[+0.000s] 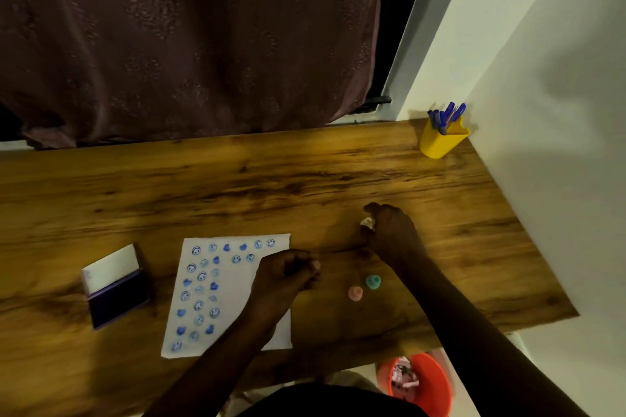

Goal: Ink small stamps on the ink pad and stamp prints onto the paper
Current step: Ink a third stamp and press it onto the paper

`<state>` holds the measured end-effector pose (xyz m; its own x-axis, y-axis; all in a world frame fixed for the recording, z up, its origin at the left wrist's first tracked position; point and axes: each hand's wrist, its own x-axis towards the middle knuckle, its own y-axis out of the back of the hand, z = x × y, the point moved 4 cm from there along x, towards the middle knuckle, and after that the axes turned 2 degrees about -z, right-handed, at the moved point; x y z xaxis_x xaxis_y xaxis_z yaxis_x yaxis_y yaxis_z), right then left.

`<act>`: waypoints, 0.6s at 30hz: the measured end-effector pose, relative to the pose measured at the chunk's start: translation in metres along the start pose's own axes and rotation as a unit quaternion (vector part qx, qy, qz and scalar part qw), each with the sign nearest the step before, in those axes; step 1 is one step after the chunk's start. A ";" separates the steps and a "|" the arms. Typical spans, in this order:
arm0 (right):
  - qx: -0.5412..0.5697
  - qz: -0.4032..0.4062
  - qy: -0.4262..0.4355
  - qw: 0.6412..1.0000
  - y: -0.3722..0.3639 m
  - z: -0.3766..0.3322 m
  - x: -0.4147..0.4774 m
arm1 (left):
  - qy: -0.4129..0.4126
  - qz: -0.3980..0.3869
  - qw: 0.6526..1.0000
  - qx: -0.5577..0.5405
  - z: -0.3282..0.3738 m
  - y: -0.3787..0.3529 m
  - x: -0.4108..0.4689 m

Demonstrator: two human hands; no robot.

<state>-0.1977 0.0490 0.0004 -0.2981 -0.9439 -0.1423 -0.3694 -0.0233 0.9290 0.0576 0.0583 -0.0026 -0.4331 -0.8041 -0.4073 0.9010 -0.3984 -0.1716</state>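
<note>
Below the near edge of the desk (pixel 305 179), an orange bin (pixel 426 382) is seen on the floor, partly hidden by the right forearm. On the desk, the paper (pixel 233 281) is laid close to that near edge, its lower corners almost reaching it; rows of blue prints (pixel 203 284) (smiling faces and hearts) are packed down its left half and across its top, while the right part is left blank. The left hand (pixel 288 276) is rested over the paper's right edge, its grip loosely curled; whether anything is held inside cannot be told. Left of the paper, apart from it, the ink pad (pixel 115 288) is lying open with its white lid folded back. Right of the left hand, a pink stamp (pixel 355 293) and a teal stamp (pixel 373 282) are stood just beside each other on bare wood. Further back, the right hand (pixel 393 230) is closed on a small pale stamp (pixel 367 222) above the desk. A wide band of clear wood is left behind the hands. At the far right corner, against the wall, a yellow cup (pixel 440 142) of blue pens (pixel 447 117) is placed.
</note>
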 end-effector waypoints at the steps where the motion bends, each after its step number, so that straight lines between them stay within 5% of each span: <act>1: -0.007 -0.006 0.004 1.000 -0.003 0.001 0.003 | 0.002 0.003 1.000 -0.003 0.000 0.002 0.000; 7: 0.016 0.001 0.040 0.999 0.002 -0.007 0.005 | -0.006 0.018 1.000 -0.005 0.002 0.011 -0.002; 10: 0.122 0.028 0.055 0.991 0.013 -0.027 -0.004 | -0.024 0.023 0.999 -0.012 0.005 0.016 -0.001; 18: 0.438 -0.076 -0.008 0.896 0.006 -0.086 -0.041 | -0.066 0.034 0.997 -0.031 0.025 0.027 -0.003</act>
<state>-0.1126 0.0590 0.0413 -0.1966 -0.9464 -0.2562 -0.9534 0.1236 0.2752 0.0826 0.0391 0.0168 -0.3669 -0.8807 -0.2997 0.9263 -0.3161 -0.2052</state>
